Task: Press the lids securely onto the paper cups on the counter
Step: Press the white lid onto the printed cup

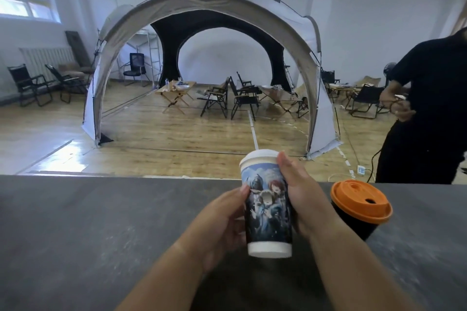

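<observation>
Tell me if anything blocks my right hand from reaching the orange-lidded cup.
Nothing visible does. The orange-lidded cup stands on the counter just right of the right hand, with no object between; that hand, though, grips the printed cup.

Printed cup point(267, 207): I am gripping blue, white and dark cartoon figures, one red-haired, above a plain white base band.
White lid point(260, 155): sitting plain white on my cup.
Black cup point(353, 225): standing at 3 o'clock of mine, plain black.
Orange lid point(361, 201): showing solid orange.
Counter point(101, 222): lying mottled dark grey.
Tent point(202, 5): arching at 12 o'clock, beige-white with black inner panels.
</observation>
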`<state>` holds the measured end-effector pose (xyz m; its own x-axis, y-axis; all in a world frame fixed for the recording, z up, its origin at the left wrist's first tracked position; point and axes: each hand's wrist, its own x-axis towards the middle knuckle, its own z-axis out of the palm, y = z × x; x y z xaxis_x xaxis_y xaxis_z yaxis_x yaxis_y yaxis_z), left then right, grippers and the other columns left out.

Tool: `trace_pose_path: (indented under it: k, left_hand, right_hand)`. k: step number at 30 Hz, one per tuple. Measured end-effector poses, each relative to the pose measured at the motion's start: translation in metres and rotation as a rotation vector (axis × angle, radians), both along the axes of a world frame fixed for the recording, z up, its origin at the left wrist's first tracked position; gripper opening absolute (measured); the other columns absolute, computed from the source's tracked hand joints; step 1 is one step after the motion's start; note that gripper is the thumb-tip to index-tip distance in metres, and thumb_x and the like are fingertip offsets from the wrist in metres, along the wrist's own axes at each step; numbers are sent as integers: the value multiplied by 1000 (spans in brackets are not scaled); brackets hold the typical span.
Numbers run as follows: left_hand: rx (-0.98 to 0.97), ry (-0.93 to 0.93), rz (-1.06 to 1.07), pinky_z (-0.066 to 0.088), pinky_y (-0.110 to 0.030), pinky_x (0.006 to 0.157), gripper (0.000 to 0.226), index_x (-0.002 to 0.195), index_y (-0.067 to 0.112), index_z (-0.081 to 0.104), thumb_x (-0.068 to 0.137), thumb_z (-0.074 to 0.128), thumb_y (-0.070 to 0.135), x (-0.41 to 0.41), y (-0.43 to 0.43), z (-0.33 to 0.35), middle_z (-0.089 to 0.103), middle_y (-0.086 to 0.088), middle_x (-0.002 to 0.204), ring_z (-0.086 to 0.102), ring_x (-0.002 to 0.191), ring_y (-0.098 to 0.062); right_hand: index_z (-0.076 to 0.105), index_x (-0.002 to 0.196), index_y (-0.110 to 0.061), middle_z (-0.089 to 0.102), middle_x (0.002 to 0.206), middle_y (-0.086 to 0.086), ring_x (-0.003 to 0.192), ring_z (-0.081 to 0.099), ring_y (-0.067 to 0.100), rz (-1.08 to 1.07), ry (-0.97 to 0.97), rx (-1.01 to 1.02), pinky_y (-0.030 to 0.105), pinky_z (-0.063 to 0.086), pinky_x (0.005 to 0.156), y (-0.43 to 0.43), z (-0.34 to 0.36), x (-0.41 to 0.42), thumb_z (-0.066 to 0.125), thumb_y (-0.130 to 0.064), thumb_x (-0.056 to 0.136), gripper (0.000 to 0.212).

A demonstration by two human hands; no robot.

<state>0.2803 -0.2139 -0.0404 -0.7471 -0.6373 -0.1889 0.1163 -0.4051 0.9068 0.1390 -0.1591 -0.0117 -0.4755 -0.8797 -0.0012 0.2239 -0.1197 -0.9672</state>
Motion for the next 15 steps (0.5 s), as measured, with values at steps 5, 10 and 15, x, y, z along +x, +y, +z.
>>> trace_pose_path:
  k: [5, 10, 15]
  left_hand:
    - [-19, 3, 115, 49, -57, 96, 49, 117, 15, 65, 77, 68, 43, -3, 0, 0, 72, -16, 108, 68, 104, -36]
    - [187, 25, -133, 55, -49, 88, 50, 115, 13, 71, 83, 56, 48, 0, 3, 3, 68, -17, 119, 67, 107, -33]
    - [181, 86, -110, 53, -47, 89, 59, 122, 8, 61, 72, 66, 38, 1, 7, 6, 69, -19, 117, 67, 104, -33]
  right_hand:
    - [54, 124, -23, 70, 112, 19, 93, 73, 35, -42, 79, -64, 54, 58, 86, -4, -13, 0, 72, -49, 71, 62]
    - [64, 124, 1, 71, 106, 27, 89, 71, 40, 183, -379, -79, 49, 59, 79, 3, -14, -8, 54, -56, 85, 70]
    - [52, 137, -6, 63, 123, 29, 104, 66, 42, 215, -438, -121, 54, 53, 90, 1, -24, -11, 65, -61, 81, 79]
